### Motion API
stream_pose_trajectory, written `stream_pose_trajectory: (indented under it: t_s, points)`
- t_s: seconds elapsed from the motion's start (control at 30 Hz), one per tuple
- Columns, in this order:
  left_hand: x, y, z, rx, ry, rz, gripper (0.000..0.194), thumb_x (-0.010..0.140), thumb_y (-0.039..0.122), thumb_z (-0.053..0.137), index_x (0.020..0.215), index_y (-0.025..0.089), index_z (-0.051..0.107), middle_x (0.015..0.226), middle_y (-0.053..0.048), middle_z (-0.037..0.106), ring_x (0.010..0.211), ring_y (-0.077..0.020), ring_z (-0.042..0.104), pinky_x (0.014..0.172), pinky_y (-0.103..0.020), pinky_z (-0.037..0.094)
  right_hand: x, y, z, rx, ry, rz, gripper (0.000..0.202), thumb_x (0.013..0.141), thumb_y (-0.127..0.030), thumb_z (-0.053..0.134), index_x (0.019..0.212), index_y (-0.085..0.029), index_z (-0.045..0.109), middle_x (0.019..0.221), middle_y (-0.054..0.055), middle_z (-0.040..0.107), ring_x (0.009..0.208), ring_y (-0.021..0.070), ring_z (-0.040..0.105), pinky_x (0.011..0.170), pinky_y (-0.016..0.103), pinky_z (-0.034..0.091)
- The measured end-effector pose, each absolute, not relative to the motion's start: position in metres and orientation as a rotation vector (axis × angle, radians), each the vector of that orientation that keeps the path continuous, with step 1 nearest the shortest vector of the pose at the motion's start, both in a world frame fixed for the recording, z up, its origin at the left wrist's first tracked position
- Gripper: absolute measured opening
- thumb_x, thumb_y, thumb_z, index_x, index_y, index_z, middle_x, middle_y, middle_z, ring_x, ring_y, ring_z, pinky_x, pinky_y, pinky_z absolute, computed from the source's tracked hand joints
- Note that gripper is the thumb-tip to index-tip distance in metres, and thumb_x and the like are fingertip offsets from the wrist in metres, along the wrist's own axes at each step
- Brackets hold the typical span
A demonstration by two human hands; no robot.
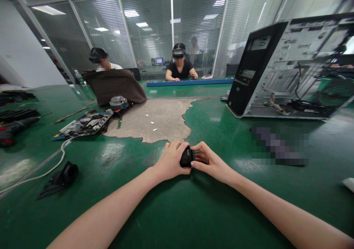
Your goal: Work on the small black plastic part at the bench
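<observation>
While the left hand point(171, 159) curls around a small black plastic-looking device point(186, 157), the right hand point(208, 159) pinches its right end between thumb and fingers. The device sits between both palms over the near middle of the green table point(171, 212); whether it touches the surface cannot be told, and the hands hide too much to name it exactly. Handling it well probably calls for a firm, still left grip and a lighter fingertip hold on the right, with the wrists level and the piece kept low so that a slip costs little. Pressing hard on the narrow end could risk twisting it out of line.

Among containers, the HP computer tower point(245, 85) stands upright at the right with its side panel off. Inside, a bundle of pale cables point(272, 97) hangs near the front, and a black part point(306, 106), perhaps a fan, lies at the bottom. Well apart, at the left, a shallow tray-like board point(83, 125) carries crowded electronic components, too small to identify singly.
</observation>
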State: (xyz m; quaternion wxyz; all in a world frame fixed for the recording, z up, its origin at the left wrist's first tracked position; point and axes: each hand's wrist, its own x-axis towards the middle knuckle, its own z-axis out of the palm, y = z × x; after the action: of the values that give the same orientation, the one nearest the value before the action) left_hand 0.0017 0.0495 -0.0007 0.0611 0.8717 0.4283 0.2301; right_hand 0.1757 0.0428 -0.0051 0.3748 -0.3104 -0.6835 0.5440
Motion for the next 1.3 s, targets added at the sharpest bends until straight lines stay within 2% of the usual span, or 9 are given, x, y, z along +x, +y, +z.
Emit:
stream_pose_trajectory:
  t_s: [0.2,0.47,0.57,0.7,0.97,1.13,1.3]
  points:
    - [0.0028,0.0481,0.0012,2.622,1.307,0.687,0.053,0.059,0.030,0.061,0.106,0.021,0.039,0.104,-0.006,0.049,0.096,-0.0234,0.046,0.080,-0.035,0.030,0.1728,0.0435,-0.0045,-0.833,-1.691,1.379,0.019,0.078,-0.030,0.054,0.090,-0.022,0.041,0.086,0.001,0.056,0.085,0.0153,0.058,0.078,0.034,0.047]
    - [0.0014,0.0486,-0.0001,2.656,1.295,0.707,0.053,0.059,0.031,0.061,0.106,0.020,0.040,0.102,-0.006,0.050,0.095,-0.0227,0.046,0.078,-0.034,0.031,0.1736,0.0432,-0.0049,-0.817,-1.739,1.369,0.027,0.076,-0.027,0.056,0.097,-0.022,0.041,0.094,0.002,0.054,0.090,0.0154,0.055,0.082,0.035,0.044]
    - [0.0015,0.0482,0.0007,2.644,1.299,0.706,0.054,0.058,0.029,0.062,0.106,0.020,0.040,0.102,-0.006,0.050,0.095,-0.0228,0.046,0.078,-0.034,0.031,0.1751,0.0441,-0.0054,-0.798,-1.721,1.389,0.026,0.073,-0.028,0.060,0.092,-0.022,0.043,0.092,0.001,0.054,0.089,0.0153,0.055,0.081,0.034,0.044]
    - [0.0021,0.0474,0.0024,2.623,1.306,0.691,0.053,0.058,0.029,0.062,0.105,0.021,0.040,0.102,-0.005,0.050,0.095,-0.0231,0.046,0.079,-0.034,0.030,0.1737,0.0457,-0.0052,-0.824,-1.688,1.268,0.017,0.074,-0.032,0.057,0.081,-0.021,0.047,0.092,0.001,0.051,0.088,0.0152,0.054,0.078,0.031,0.045]
    - [0.0020,0.0487,0.0007,2.625,1.317,0.686,0.053,0.059,0.031,0.062,0.106,0.021,0.040,0.102,-0.006,0.050,0.095,-0.0239,0.046,0.080,-0.035,0.030,0.1711,0.0428,-0.0028,-0.886,-1.710,1.304,0.025,0.077,-0.030,0.053,0.098,-0.022,0.042,0.095,0.003,0.052,0.091,0.0159,0.053,0.082,0.035,0.045]
    - [0.0015,0.0482,0.0013,2.628,1.304,0.688,0.054,0.058,0.030,0.062,0.106,0.021,0.039,0.103,-0.006,0.049,0.096,-0.0236,0.046,0.079,-0.035,0.030,0.1739,0.0431,-0.0055,-0.824,-1.706,1.379,0.025,0.075,-0.027,0.057,0.093,-0.022,0.041,0.089,0.000,0.053,0.086,0.0147,0.056,0.079,0.033,0.047]
    - [0.0025,0.0474,0.0026,2.626,1.301,0.696,0.053,0.058,0.030,0.063,0.105,0.021,0.040,0.102,-0.005,0.050,0.095,-0.0229,0.046,0.079,-0.034,0.030,0.1734,0.0452,-0.0051,-0.861,-1.694,1.283,0.015,0.076,-0.029,0.055,0.085,-0.021,0.046,0.087,0.000,0.053,0.085,0.0146,0.056,0.077,0.031,0.046]
